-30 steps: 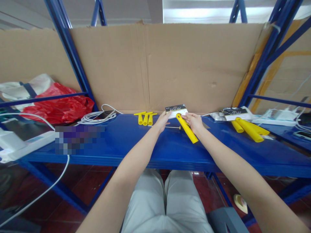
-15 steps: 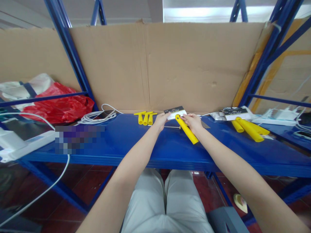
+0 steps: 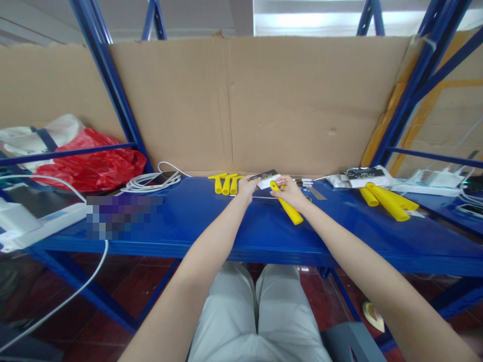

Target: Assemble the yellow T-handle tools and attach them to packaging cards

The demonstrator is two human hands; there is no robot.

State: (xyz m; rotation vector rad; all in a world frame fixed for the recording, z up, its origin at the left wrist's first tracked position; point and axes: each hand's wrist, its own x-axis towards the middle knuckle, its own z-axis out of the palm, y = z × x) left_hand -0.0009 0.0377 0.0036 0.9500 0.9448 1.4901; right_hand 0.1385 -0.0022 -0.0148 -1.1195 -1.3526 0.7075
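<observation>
My left hand (image 3: 248,188) is closed on the left edge of a black-and-white printed card (image 3: 268,180), holding it tilted just above the bench. My right hand (image 3: 292,192) is closed around the upper part of a yellow tapered handle (image 3: 291,213). The handle's narrow end, which has a hole, overlaps the card's lower right side; whether they are joined I cannot tell. Its wide end points down toward me. Beneath the hands a thin rod (image 3: 260,197) lies across the bench. Left of my left hand stand several small yellow T-shaped pieces (image 3: 225,185).
Behind my right hand lie several white-and-black pens (image 3: 305,182) and a metal strip (image 3: 317,193). On the right are more yellow handles (image 3: 390,202) and a printed packet (image 3: 366,176). Power strips (image 3: 49,223), a coiled white cable (image 3: 151,182) and a red bag (image 3: 98,160) occupy the left.
My right hand and the yellow handle have shifted slightly left. The card has tilted and moved a little left and down. More of the pens and metal strip shows now.
</observation>
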